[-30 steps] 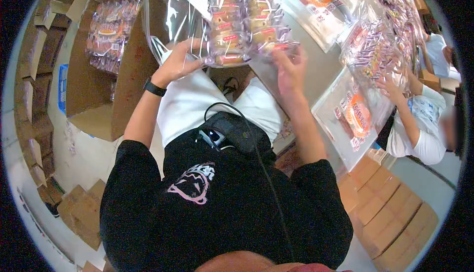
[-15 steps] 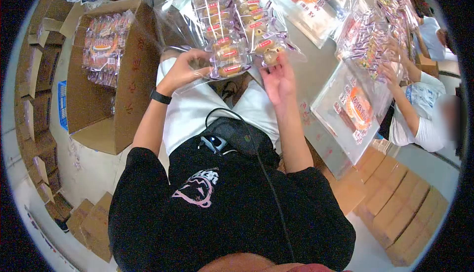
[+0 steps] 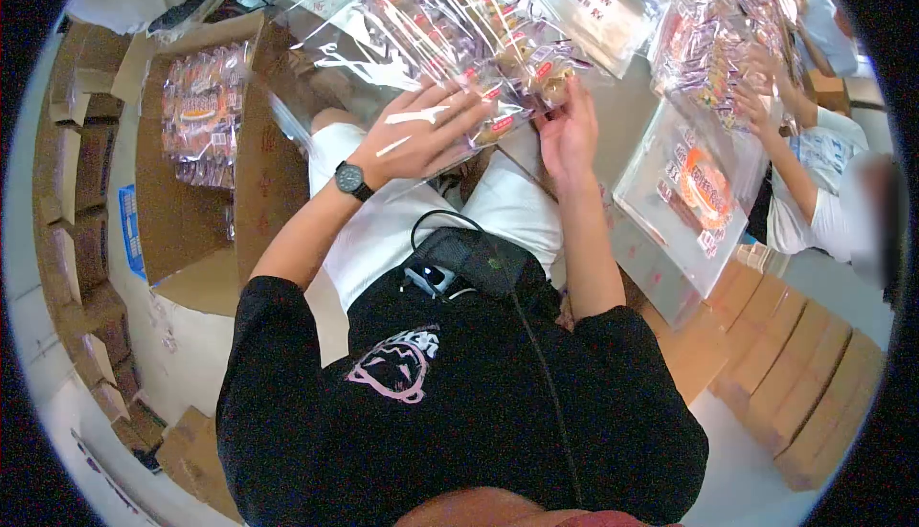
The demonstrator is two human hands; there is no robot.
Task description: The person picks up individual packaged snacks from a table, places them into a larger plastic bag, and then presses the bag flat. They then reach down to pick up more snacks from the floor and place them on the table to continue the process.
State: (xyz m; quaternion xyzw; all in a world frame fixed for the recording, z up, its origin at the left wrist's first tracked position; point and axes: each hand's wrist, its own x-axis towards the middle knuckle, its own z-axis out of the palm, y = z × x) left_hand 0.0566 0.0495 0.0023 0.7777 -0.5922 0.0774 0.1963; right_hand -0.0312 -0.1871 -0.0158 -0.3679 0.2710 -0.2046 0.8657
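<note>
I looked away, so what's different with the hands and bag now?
The left hand moved right, from curling at the left edge to lying flat across the near end of the clear bag. The packet rows slant more, far ends leftward. The right hand stays by the near right corner; the open carton stays put.

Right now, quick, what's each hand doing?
Left hand: open, flat against the clear bag of wrapped snacks.
Right hand: fingers at the bag's edge; whether they grip cannot be told.

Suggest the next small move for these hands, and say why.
Probably the left hand should draw in the loose clear film: it spreads beyond the packaged snacks, while the right hand is at their near end.
</note>
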